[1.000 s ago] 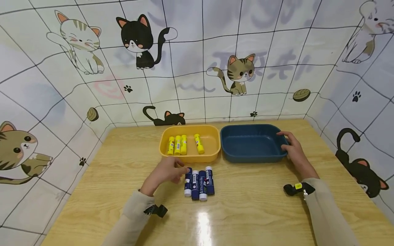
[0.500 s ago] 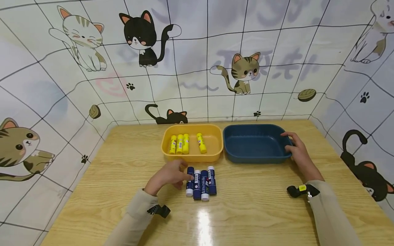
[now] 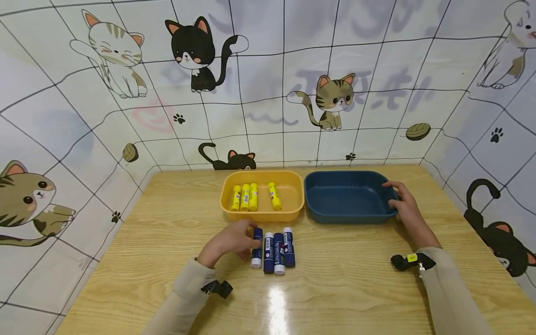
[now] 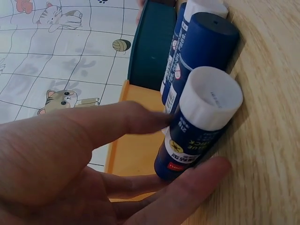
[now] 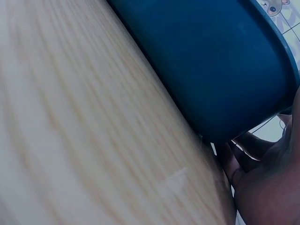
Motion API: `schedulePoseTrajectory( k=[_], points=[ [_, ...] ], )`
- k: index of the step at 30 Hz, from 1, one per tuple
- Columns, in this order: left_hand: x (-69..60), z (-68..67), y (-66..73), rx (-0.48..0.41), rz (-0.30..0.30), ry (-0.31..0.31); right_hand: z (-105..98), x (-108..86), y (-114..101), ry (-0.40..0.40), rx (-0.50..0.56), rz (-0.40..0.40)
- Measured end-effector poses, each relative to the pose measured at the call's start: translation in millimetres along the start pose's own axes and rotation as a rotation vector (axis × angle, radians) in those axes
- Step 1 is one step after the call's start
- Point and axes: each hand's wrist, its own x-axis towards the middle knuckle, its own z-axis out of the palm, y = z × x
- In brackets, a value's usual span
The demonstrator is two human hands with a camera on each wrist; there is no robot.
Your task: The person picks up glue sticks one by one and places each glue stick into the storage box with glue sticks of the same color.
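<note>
Glue stick [image 3: 257, 255], pinched in left hand [image 3: 232, 238], three other sticks [image 3: 279, 253] alongside

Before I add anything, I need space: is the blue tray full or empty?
Empty: the head view shows the blue tray with only its bare floor.

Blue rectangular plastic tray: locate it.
In the head view, the blue tray, right end gripped by the right hand, sits right of the orange-yellow rectangular tray.
</note>
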Motion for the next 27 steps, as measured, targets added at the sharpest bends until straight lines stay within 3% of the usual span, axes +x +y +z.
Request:
schedulePoseTrajectory(
  k=[17,22,27],
  points=[
    [4.3,4.7,3.4,0.001,-0.018,-0.032,-4.0,-0.9,3.7,0.005,0.0,0.011],
    [1.6,2.5,2.3,0.02,0.001,-0.023,-2.5,-1.0,2.8,0.002,-0.013,0.002],
    [-2.4,-4.5,-0.7,-0.026,0.038,-0.034,-0.6,-0.1,2.5,-0.002,-0.017,0.0]
  ],
)
